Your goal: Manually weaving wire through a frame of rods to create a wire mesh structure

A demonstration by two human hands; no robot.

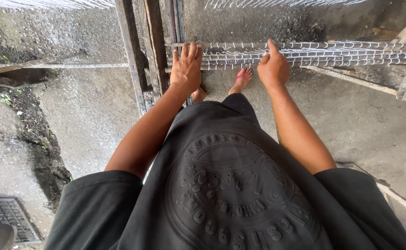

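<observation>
A flattened roll of wire mesh [332, 53] lies across a wooden frame at waist height, running from the centre to the right edge. My left hand [186, 68] rests palm down on its left end, fingers spread over the wires. My right hand [272, 67] presses on the mesh a little to the right, fingers curled onto the wire with the forefinger stretched out. Below the mesh I see my feet in red sandals [241, 76] on the concrete floor.
Dark wooden posts [133, 51] stand upright just left of my left hand. A wooden slat [351, 79] slopes under the mesh on the right. A muddy gutter [41, 143] crosses the wet concrete at left, with a metal grate [4, 217] at bottom left.
</observation>
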